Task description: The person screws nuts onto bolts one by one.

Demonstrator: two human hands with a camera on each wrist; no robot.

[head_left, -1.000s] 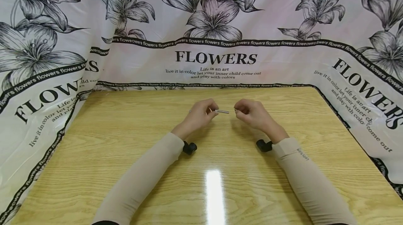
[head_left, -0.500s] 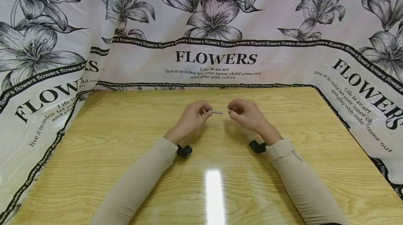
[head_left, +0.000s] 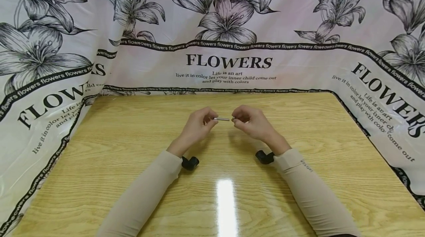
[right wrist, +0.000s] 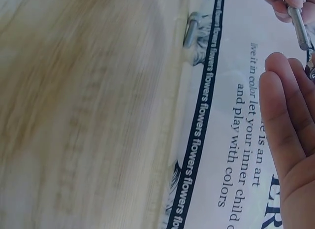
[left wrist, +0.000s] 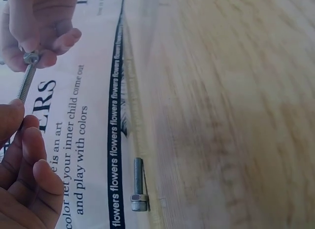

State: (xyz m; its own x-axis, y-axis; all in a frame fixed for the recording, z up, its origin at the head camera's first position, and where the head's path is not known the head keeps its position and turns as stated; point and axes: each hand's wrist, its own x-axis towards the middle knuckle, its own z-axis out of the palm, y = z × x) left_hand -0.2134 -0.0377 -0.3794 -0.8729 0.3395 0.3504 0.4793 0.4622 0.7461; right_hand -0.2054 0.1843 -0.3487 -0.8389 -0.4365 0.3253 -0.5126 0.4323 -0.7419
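Note:
My left hand [head_left: 196, 125] pinches a silver bolt [head_left: 222, 119] by one end, between thumb and fingertips. The bolt lies roughly level and its threaded end points at my right hand [head_left: 254, 123]. Thumb and fingertips of that right hand pinch a small hex nut [right wrist: 310, 70], facing the bolt tip. A narrow gap shows between tip and nut in the right wrist view; in the left wrist view the nut [left wrist: 31, 57] overlaps the bolt's end. Another bolt [left wrist: 138, 184] with a nut on it lies on the table, out of sight in the head view.
A wood-grain table [head_left: 132, 178] spreads under both hands. Floral printed cloth [head_left: 229, 71] stands along its back and both sides. Black wrist cameras, such as the left one [head_left: 190, 163], hang beneath the sleeves.
Both hands have shifted left across the view, the right one farther. The gap between bolt tip and nut has narrowed. Each hand keeps its hold.

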